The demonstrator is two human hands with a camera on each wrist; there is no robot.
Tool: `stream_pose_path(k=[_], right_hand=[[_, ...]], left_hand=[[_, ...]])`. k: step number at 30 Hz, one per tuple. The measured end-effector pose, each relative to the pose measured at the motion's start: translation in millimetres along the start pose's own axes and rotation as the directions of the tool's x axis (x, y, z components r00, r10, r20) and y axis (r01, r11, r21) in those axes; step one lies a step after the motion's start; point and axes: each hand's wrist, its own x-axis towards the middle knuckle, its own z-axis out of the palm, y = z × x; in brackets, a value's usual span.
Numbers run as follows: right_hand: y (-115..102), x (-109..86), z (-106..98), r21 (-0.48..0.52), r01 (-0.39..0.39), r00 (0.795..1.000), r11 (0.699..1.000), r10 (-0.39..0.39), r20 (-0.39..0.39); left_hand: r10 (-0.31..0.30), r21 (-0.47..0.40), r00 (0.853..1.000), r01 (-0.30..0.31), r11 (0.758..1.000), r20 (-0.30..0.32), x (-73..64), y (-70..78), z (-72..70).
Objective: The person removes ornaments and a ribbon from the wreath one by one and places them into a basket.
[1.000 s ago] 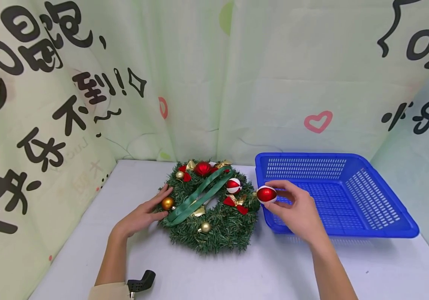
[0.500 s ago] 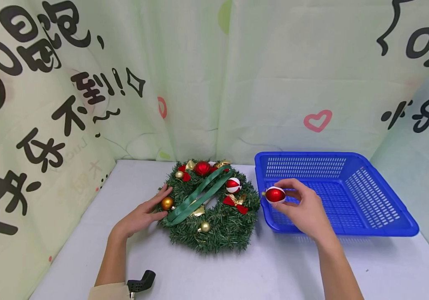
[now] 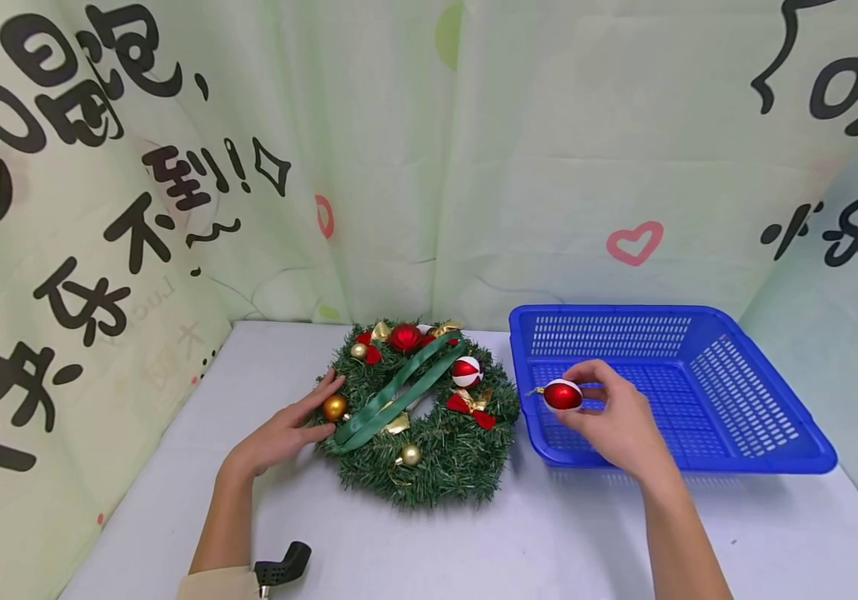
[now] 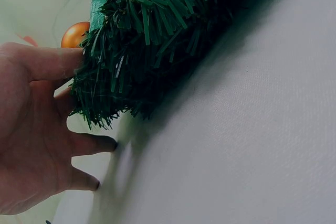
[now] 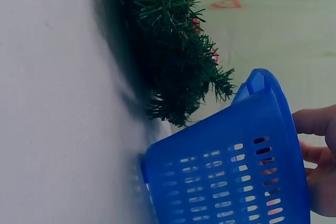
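On the table lies a green wreath (image 3: 436, 467) dressed with bows, baubles and a green ribbon (image 3: 376, 417). My left hand (image 3: 286, 429) rests against its left side, fingers spread, close to an orange-gold bauble (image 3: 334, 407); the left wrist view shows the thumb touching the needles (image 4: 142, 40). With thumb and fingers my right hand (image 3: 619, 421) pinches a red and white bauble (image 3: 563, 395), its gold cap and loop pointing left. That bauble is above the left part of a blue basket (image 3: 774, 454). The basket's wall hides part of the hand in the right wrist view.
A printed curtain (image 3: 549, 167) hangs behind the table and along both sides. The basket stands just right of the wreath on the white tabletop (image 3: 398, 550). A black device (image 3: 283, 563) sticks out near the left sleeve.
My right hand has carried the red and white bauble rightward, from the wreath's right edge to over the basket. The left hand and the wreath have stayed put.
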Motion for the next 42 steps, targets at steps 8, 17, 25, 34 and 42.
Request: stream_pose_path(k=[8, 17, 25, 34, 42], right_hand=[[4, -0.7, 1, -0.073, -0.023, 1.0, 0.997, 0.024, 0.013], [6, -0.9, 4, -0.142, -0.027, 0.999, 0.989, 0.03, 0.019], [6, -0.2, 5, -0.181, -0.038, 0.997, 0.983, 0.05, 0.062], [6, 0.1, 10, -0.218, -0.045, 0.994, 0.975, 0.065, 0.083], [7, 0.5, 13, -0.238, -0.062, 0.994, 0.969, 0.082, 0.074]], left_hand=[[-0.002, -0.009, 1.0, 0.002, 1.0, -0.003, -0.2, -0.5, 0.9], [-0.014, 0.002, 1.0, 0.014, 1.0, -0.008, -1.3, -1.5, 0.8], [-0.003, -0.009, 1.0, 0.003, 1.0, -0.005, -0.7, -1.4, 1.5], [-0.009, -0.003, 1.0, 0.009, 1.0, -0.002, -0.3, -2.2, 1.7], [0.0, -0.002, 1.0, 0.0, 1.0, 0.0, -0.6, -0.4, 1.1]])
